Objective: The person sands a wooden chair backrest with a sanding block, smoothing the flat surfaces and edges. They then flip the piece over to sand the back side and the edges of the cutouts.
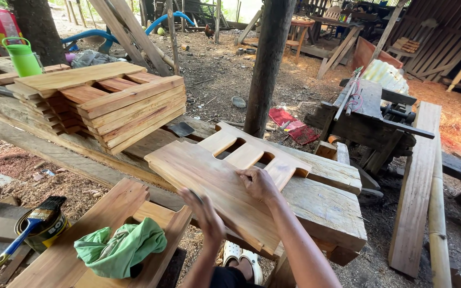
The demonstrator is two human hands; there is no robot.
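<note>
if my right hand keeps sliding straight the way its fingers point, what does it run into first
Most likely the slotted end of the wooden panel itself: your right hand lies flat on it with fingers aimed up-left along the surface, toward the cut-out slats. Further along that line sits the stack of panels, though depth is hard to judge.

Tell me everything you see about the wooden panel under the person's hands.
The wooden panel is a flat, light brown board with visible grain. Its far end is cut into three broad fingers with slots between them. It lies tilted across a rough, grey workbench beam, its near edge reaching past it toward the person. The right hand rests flat on it; the left hand touches its near part. No finish or damage is clear.
</note>
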